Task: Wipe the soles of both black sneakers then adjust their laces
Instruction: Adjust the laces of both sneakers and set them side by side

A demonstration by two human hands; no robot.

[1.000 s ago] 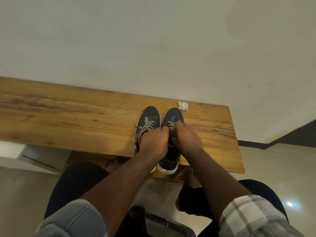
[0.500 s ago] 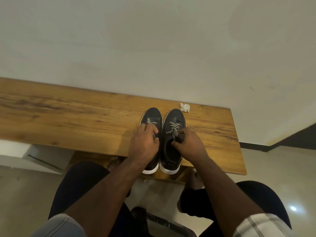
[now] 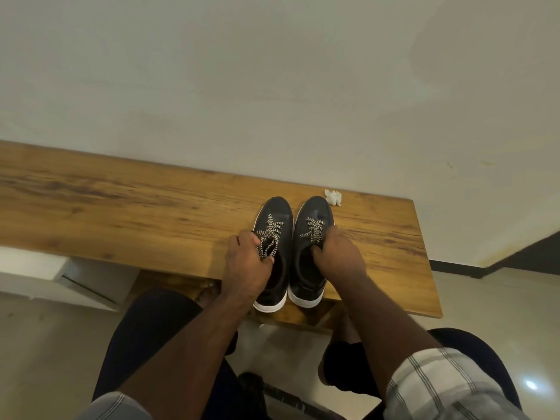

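Two black sneakers with white soles stand upright side by side on the wooden bench (image 3: pixel 121 213), toes pointing at the wall. My left hand (image 3: pixel 245 265) curls around the outer side of the left sneaker (image 3: pixel 277 213) and pinches its checkered laces (image 3: pixel 268 237). My right hand (image 3: pixel 339 259) grips the collar and laces of the right sneaker (image 3: pixel 315 213) from its right side. A crumpled white tissue (image 3: pixel 333 197) lies on the bench just beyond the right sneaker's toe.
A plain white wall (image 3: pixel 272 86) runs directly behind the bench. The bench ends at the right about a hand's width past the shoes. My knees in dark trousers (image 3: pixel 145 334) sit below the front edge, over a pale tiled floor (image 3: pixel 485 298).
Both hands sat together on the right sneaker's laces, then split, one to each shoe. The shoes have been pushed farther onto the bench and straightened side by side.
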